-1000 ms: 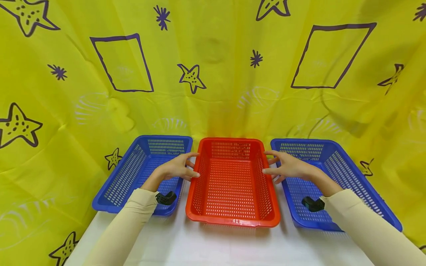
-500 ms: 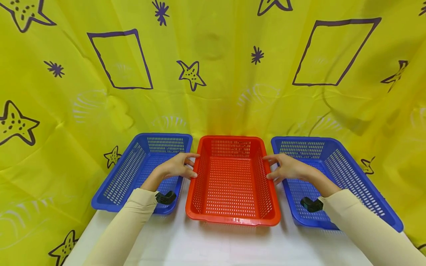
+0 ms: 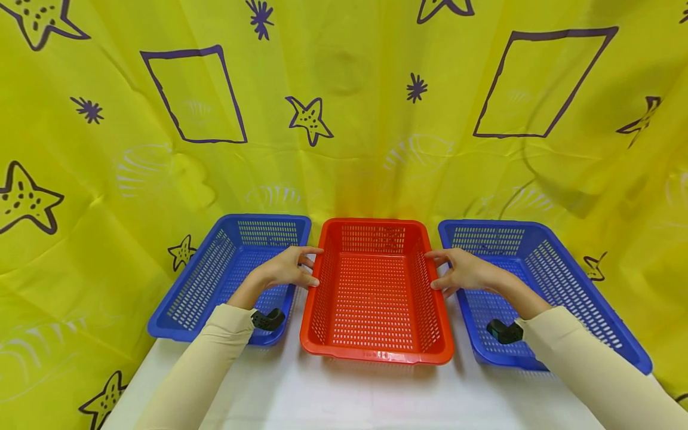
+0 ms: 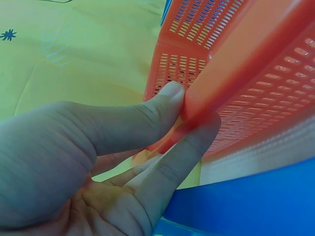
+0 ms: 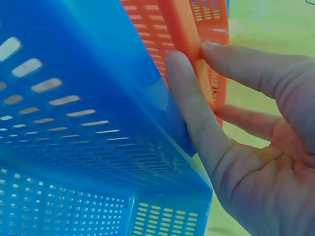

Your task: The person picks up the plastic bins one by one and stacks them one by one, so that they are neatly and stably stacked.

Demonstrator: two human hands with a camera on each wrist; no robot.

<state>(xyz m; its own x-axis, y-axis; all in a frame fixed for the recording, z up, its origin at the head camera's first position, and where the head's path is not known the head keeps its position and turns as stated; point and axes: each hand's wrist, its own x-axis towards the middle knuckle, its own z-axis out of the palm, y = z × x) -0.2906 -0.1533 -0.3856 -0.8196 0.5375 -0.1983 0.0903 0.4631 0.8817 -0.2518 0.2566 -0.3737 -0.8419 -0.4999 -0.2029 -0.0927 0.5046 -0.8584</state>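
A red plastic basket (image 3: 373, 304) with slotted walls stands in the middle of the white table. My left hand (image 3: 285, 269) is at its left rim; in the left wrist view the thumb (image 4: 167, 101) touches the rim's edge and a finger (image 4: 182, 152) lies beneath it. On the opposite side, my right hand (image 3: 467, 272) pinches the right rim, with the thumb (image 5: 236, 61) against the edge and a finger (image 5: 189, 88) under the lip. Nothing lies inside the red basket. The far fingertips are partly hidden in both wrist views.
A blue basket (image 3: 185, 286) stands left of the red one, under my left forearm. Another blue basket (image 3: 586, 298) stands to the right, under my right forearm. White table (image 3: 344, 397) shows in front. A yellow patterned curtain (image 3: 360, 173) hangs behind.
The head view has tipped slightly downward. My thumbs, especially the right one, have shifted a little outward along the rim's edge. The baskets appear to stay in place.
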